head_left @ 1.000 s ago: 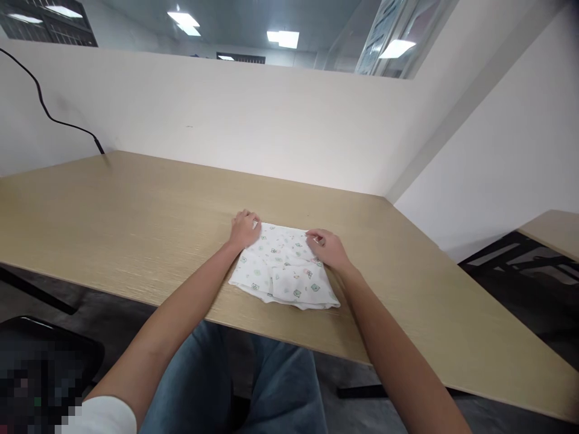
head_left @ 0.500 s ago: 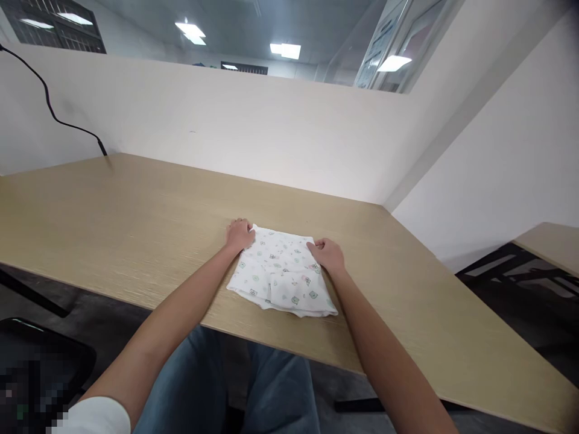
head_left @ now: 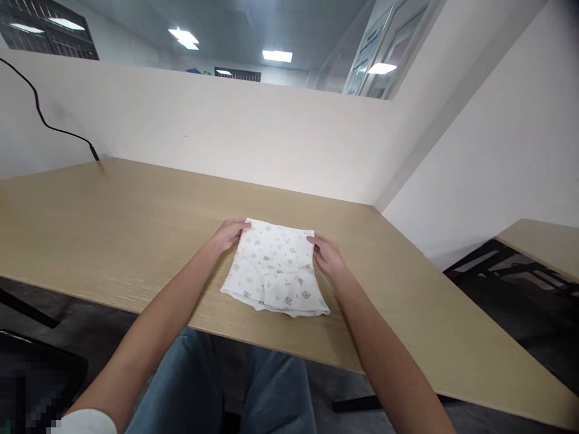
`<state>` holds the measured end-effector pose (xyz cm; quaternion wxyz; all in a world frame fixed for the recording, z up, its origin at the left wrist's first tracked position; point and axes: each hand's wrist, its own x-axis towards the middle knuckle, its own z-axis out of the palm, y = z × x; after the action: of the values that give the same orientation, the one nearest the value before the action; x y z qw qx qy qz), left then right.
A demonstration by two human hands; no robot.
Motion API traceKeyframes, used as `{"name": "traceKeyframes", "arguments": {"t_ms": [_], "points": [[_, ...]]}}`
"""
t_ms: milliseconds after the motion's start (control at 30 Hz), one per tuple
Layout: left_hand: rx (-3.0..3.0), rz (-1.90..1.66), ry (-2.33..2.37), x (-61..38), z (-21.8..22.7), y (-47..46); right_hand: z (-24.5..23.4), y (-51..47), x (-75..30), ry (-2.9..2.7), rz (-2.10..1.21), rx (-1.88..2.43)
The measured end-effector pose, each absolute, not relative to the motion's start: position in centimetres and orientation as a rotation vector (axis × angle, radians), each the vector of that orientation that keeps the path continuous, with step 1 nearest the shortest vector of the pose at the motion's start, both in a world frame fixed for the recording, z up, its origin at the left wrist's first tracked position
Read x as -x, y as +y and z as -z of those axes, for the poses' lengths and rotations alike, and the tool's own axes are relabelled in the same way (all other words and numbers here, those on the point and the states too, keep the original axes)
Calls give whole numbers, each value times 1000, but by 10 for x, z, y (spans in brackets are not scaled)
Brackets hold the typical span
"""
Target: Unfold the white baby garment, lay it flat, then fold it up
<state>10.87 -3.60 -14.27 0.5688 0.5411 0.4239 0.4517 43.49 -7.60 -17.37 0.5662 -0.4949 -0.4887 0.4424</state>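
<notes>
A white cloth (head_left: 275,265) with small green and pink prints lies folded on the wooden table, its wavy lower edge toward me. My left hand (head_left: 231,232) pinches its far left corner, thumb on top and fingers underneath. At the far right corner, my right hand (head_left: 326,250) grips the cloth the same way, with its other fingers partly hidden. The far edge between my hands is pulled straight and looks slightly raised. Whether this is a garment or a plain cloth, I cannot tell.
The table (head_left: 149,211) runs up to a white wall (head_left: 235,138) with a window above it. A black cable (head_left: 63,130) hangs at the left. Another table (head_left: 538,244) stands to the right, and a black chair (head_left: 40,374) is at lower left.
My left hand has gone from resting beside the cloth's far left corner to pinching it. The cloth's far edge is now straighter and a little lifted. The view has shifted slightly.
</notes>
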Motion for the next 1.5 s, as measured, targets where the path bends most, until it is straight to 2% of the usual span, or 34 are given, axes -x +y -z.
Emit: {"name": "traceKeyframes", "arguments": {"t_ms": [200, 433, 733, 967, 1100, 1500], "points": [[-1247, -978, 710, -94, 130, -39, 147, -95, -436, -1251, -1131, 1082], [-1488, -572, 457, -65, 113, -53, 122, -130, -465, -1600, -1379, 932], [-1540, -676, 514, -97, 106, -66, 118, -129, -438, -1481, -1329, 998], [-1966, -1033, 890, -126, 129, -71, 136, -117, -419, -1407, -1043, 1129], [-2238, -966, 863, -134, 133, -80, 142, -119, -403, -1439, -977, 1097], [-2315, -862, 780, -145, 134, -90, 138, -138, -380, -1615, -887, 1053]]}}
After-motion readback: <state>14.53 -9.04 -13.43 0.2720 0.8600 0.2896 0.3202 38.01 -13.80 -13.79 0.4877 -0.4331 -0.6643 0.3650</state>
